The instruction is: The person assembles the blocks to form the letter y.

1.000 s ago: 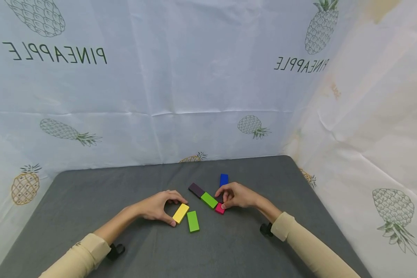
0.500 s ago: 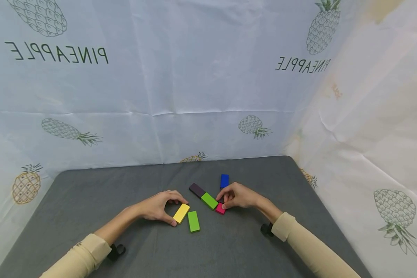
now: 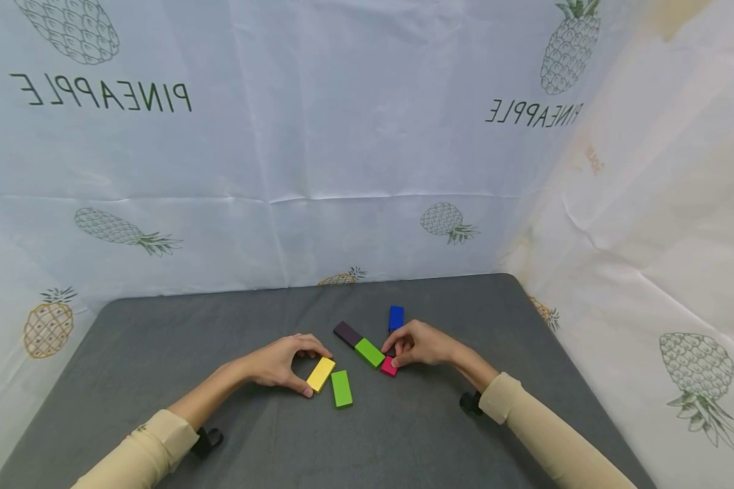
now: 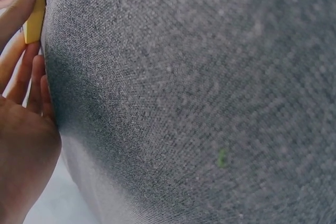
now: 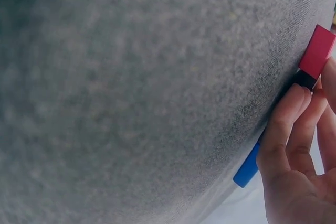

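Note:
My left hand pinches a yellow block between thumb and fingers, low on the table. Close to its right lies a green block, apart from it. My right hand has its thumb against a red block, its curled fingertips beside the red block and a black block. The fingers partly hide the black block, which sits between the red block and a blue block. A second green block meets the red one at one end and a dark block at the other.
All the blocks lie on a dark grey table. Behind it hangs a pale pineapple-print curtain, which also runs along the right side. A black band is on the left wrist, another black band on the right.
Everything shifts very slightly to the right in the head view, hands and curtain alike. Hands and blocks keep nearly the same places relative to one another.

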Motion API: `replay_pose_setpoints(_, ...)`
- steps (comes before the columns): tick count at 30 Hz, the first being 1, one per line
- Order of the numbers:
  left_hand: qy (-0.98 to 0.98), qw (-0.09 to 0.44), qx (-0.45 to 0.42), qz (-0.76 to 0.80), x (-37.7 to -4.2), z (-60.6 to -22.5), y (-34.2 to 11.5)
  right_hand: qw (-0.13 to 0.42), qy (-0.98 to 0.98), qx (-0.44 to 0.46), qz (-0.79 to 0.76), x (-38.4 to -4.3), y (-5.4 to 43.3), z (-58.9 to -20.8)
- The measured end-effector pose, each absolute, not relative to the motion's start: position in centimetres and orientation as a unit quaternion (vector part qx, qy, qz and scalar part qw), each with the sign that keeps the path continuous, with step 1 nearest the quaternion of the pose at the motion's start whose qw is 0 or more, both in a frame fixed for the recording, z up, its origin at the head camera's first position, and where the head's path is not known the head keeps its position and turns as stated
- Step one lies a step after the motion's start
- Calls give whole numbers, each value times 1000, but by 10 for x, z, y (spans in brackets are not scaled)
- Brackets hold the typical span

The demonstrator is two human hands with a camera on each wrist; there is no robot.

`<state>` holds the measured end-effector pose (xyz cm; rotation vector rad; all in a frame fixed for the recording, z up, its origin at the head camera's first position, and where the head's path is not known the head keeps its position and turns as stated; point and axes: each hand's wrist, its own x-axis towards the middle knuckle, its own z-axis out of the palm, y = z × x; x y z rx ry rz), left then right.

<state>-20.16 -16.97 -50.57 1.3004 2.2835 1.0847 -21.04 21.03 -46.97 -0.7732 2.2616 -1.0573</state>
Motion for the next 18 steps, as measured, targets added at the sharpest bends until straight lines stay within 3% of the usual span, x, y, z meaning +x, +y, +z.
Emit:
replay_pose_setpoints(6,779,118,492,372,-212,-524,-175,259,837,-283,-391,-210,211,-471)
replay_pose_setpoints(18,812,135,418,384,-194,-481,-155,260,835,-287,-392,-210,211,-470)
